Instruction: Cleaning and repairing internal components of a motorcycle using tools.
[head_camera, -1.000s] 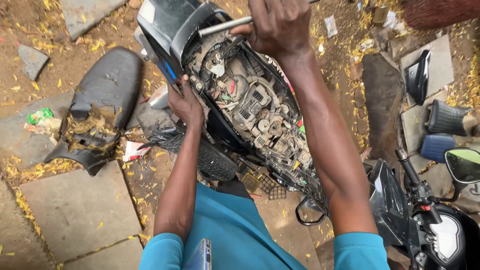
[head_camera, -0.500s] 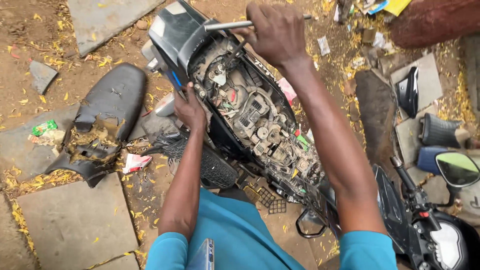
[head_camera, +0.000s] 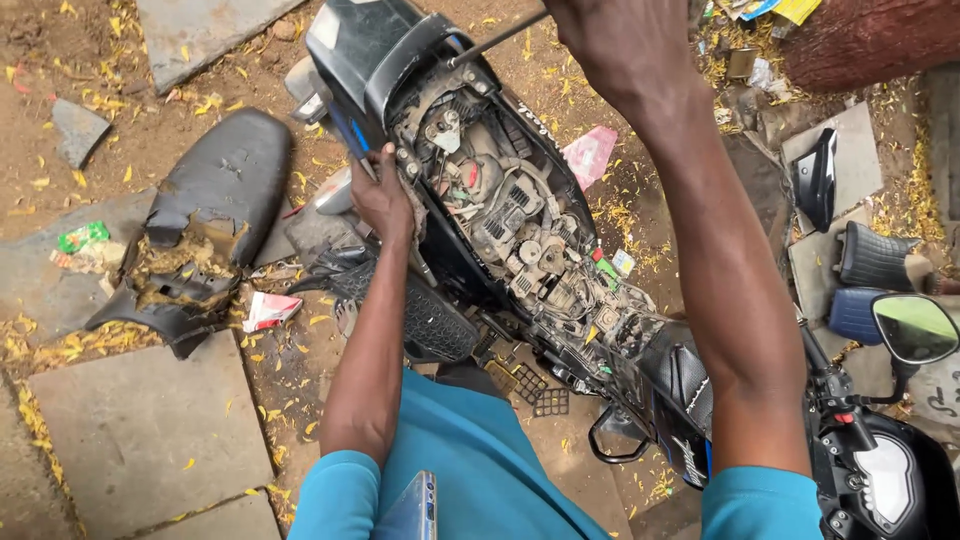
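Head view, looking down over a stripped motorcycle (head_camera: 520, 240) standing on dusty ground strewn with yellow petals and paving slabs (head_camera: 140, 430). Seat already off: torn black seat (head_camera: 205, 225) lying on the ground to the left, well apart from the bike, foam spilling from its ripped end. Frame bay open, showing grimy wiring, connectors and small electrical parts (head_camera: 520, 230) along its whole length. Rear tail cowl (head_camera: 375, 45) in place at the top of the picture.

Right hand (head_camera: 615, 50) clenched round the handle of a long metal tool, probably a screwdriver (head_camera: 495, 40), its shaft angled down to the rim of the bay just behind the tail cowl. Left hand (head_camera: 385, 200) gripping the left edge of the frame beside the open bay, steadying the bike.

Judged from this: seat removal done, body panels partly off, work at the rear fastening in hand; tail cowl and exposed parts not yet taken out.

Nearby on the right: a loose black panel (head_camera: 815, 180), more seat pieces (head_camera: 875, 255), a mirror (head_camera: 915, 330) and handlebar (head_camera: 835, 385) of a second bike. Phone (head_camera: 415, 510) tucked against the blue shirt (head_camera: 480, 470).
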